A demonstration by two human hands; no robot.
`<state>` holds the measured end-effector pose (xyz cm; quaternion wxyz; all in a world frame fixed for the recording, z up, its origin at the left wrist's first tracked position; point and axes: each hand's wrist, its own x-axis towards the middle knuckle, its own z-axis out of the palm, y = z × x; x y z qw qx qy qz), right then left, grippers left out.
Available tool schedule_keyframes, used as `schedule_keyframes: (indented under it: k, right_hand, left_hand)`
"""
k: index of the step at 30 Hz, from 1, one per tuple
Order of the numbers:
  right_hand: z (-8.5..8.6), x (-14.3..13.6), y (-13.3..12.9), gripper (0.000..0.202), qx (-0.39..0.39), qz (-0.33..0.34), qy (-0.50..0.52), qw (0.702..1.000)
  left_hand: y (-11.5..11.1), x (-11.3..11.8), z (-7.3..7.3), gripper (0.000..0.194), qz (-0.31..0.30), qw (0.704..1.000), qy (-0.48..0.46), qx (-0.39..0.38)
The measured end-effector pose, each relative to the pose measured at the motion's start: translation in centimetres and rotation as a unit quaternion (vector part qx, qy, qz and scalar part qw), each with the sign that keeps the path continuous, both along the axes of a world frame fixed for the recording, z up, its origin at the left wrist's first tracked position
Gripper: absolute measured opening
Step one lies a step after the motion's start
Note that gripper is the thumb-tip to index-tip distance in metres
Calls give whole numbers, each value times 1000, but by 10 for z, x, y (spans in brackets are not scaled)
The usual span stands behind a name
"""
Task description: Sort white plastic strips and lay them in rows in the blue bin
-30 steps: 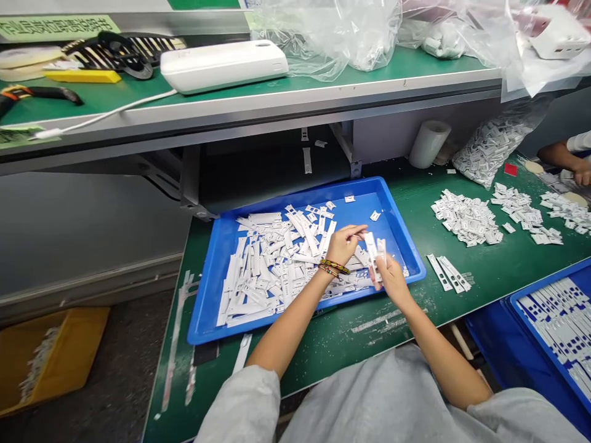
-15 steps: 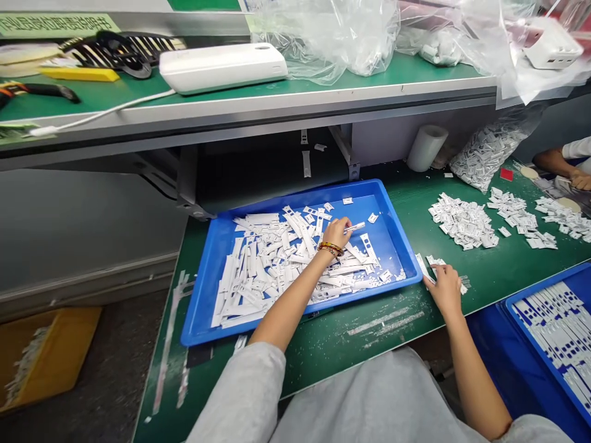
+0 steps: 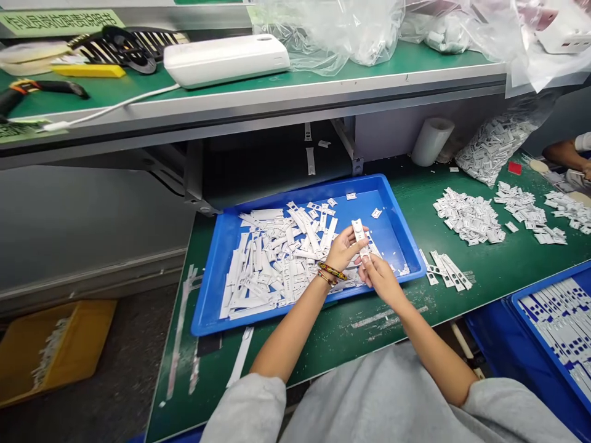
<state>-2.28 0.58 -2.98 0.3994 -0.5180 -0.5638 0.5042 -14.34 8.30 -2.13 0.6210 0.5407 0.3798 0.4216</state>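
Note:
Over the right part of a blue tray, a slim white plastic strip is held up in both hands. My left hand, with bracelets at the wrist, is closed around its side, thumb across it. My right hand grips the strip's lower end between thumb and fingers. Under and left of the hands lies a heap of white strips and small pieces. Several white strips with square holes lie on the green table just right of the tray.
Piles of small white pieces lie on the table at right, near a filled clear bag and a plastic film roll. Lower right stands another blue tray of strips. Another person's hand shows at far right. A shelf edge overhangs the back.
My right hand has left the strips beside the tray and moved left to the strip in my left hand. That strip has turned from sideways to nearly upright.

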Motion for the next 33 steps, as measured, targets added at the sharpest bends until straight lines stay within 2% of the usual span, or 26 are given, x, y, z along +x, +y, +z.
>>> schedule_keyframes:
  k: [4,8,11,13,16,19,22,23,25,27,29,32,33]
  right_hand:
    - [-4,1,-8,37,48,-52,-118,990]
    - [-8,3,-15,32,58,-67,-177,980]
    - [-12,2,-19,37,24,-33,-95,995]
    - [-14,1,-20,42,-15,-10,-4,1000]
    - [-13,3,-21,47,-71,-7,91,993]
    - [-12,6,-21,43,-106,-5,122,987]
    - [-13,12,-20,31,-154,22,159,975]
    - [-15,16,-19,27,-164,13,172,971]
    - [-17,29,-17,20,-154,-52,191,968]
    - [-20,45,-13,18,-121,-142,199,962]
    - [-22,61,-10,26,-104,-195,211,952]
    - [-24,73,-8,34,-111,-212,237,942]
    - [-24,75,-8,33,-114,-212,244,940]
  left_hand:
    - [-4,-3,7,36,41,999,18,26]
    - [-4,-3,7,26,94,974,163,126]
    - [-1,-4,7,32,90,943,257,192]
    - [2,-8,9,38,47,932,286,217]
    - [6,-16,12,45,-41,933,283,218]
    - [5,-20,10,47,-74,934,269,222]
    - [3,-19,3,51,-116,931,262,224]
    - [5,-19,-1,55,-135,931,254,222]
    - [14,-20,-10,62,-144,936,234,220]
    - [29,-23,-22,63,-115,934,246,230]
    - [44,-25,-36,53,-105,909,319,246]
    - [59,-24,-56,35,-177,851,426,252]
    - [61,-23,-60,29,-191,842,438,251]
